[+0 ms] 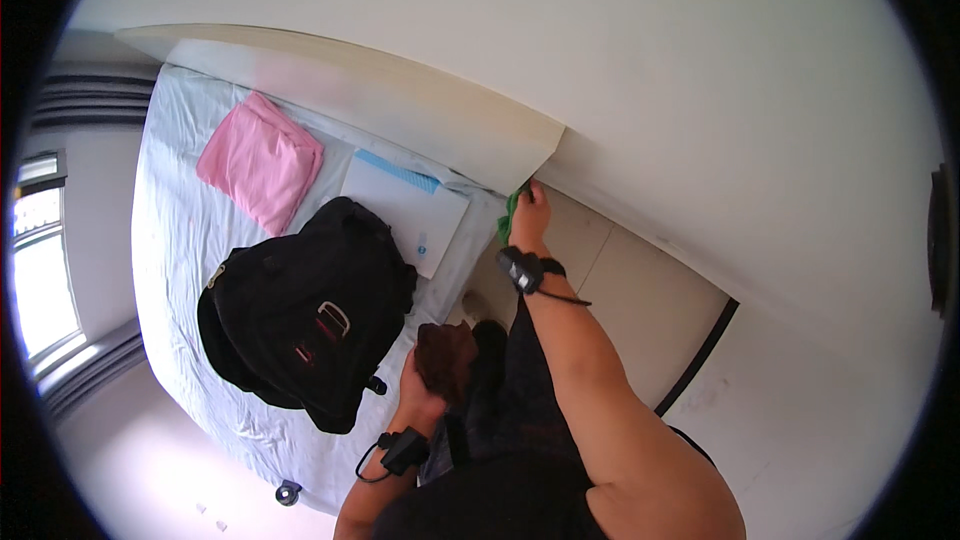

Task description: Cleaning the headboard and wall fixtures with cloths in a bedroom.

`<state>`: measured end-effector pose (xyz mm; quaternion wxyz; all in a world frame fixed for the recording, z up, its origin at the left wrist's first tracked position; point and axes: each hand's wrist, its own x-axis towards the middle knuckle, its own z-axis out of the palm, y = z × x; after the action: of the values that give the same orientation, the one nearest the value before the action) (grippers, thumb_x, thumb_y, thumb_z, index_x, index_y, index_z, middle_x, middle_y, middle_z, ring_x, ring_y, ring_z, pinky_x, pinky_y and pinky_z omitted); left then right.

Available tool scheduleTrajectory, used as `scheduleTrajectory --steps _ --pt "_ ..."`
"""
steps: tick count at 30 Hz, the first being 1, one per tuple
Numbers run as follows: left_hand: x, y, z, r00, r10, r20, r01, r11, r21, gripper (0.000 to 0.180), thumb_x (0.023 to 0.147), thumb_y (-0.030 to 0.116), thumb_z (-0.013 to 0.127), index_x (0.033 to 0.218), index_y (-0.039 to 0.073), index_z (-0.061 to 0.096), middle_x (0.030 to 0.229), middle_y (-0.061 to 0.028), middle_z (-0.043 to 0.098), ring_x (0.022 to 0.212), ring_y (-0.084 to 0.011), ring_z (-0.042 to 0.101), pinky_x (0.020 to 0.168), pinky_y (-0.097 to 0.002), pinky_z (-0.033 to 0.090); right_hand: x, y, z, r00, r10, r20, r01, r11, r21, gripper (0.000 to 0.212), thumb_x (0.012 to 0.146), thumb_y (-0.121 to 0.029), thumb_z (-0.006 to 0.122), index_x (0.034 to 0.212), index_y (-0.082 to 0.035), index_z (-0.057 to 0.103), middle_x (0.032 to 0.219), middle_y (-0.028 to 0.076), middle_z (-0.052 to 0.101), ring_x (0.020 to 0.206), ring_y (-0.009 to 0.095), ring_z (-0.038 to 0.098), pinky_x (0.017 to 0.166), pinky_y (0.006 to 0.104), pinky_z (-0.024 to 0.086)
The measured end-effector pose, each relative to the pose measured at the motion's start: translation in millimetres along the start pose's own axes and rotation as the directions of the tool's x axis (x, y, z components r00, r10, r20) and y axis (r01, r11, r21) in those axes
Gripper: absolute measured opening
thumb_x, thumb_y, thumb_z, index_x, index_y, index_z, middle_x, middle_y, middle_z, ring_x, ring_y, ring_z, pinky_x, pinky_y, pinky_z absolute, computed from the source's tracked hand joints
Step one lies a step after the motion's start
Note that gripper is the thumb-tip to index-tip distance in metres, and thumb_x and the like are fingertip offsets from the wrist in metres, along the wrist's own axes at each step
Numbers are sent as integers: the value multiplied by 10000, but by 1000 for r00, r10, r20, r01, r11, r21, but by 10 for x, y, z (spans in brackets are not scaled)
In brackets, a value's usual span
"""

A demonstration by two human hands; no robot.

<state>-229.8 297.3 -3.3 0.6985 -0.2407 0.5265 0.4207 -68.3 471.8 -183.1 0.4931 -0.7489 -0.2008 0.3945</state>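
Note:
My left hand (416, 392) is closed round a crumpled dark brown piece of what looks like cloth (446, 360), held low beside the bed's edge. Farther forward, my right hand (531, 216) grips a thin green item (508, 222), perhaps fabric or a strap, at the lower corner of the headboard (520, 135). Most of the green item is hidden by the hand, so its kind does not show. A black backpack (300, 300) with a light metallic ring-shaped emblem lies on the bed, left of my left hand.
Light blue sheeting covers the bed (170, 230). On it lie a folded pink cloth (262, 162) and a flat white box or board (410, 215) with a blue strip. A small round black object (288, 493) sits at the bed's near edge. A white wall (720, 120) rises on the right above tiled floor (640, 310).

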Motion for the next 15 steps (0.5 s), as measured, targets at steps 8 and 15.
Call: scheduleTrajectory --steps 8,15 --pt "138 47 -136 996 37 87 -34 999 -38 364 927 292 327 1140 66 516 1144 -98 556 1056 -261 529 917 -400 425 -248 -722 -186 971 205 123 -238 872 427 302 880 -68 455 1162 -27 555 891 15 583 722 105 489 628 249 400" --pt "174 31 95 1000 11 -11 -12 999 -38 352 933 302 328 1089 62 533 1094 -83 580 997 -238 561 883 -367 453 -256 -664 -304 984 116 135 -168 862 479 339 898 -59 443 1230 -35 508 1030 11 562 815 78 490 726 212 400"
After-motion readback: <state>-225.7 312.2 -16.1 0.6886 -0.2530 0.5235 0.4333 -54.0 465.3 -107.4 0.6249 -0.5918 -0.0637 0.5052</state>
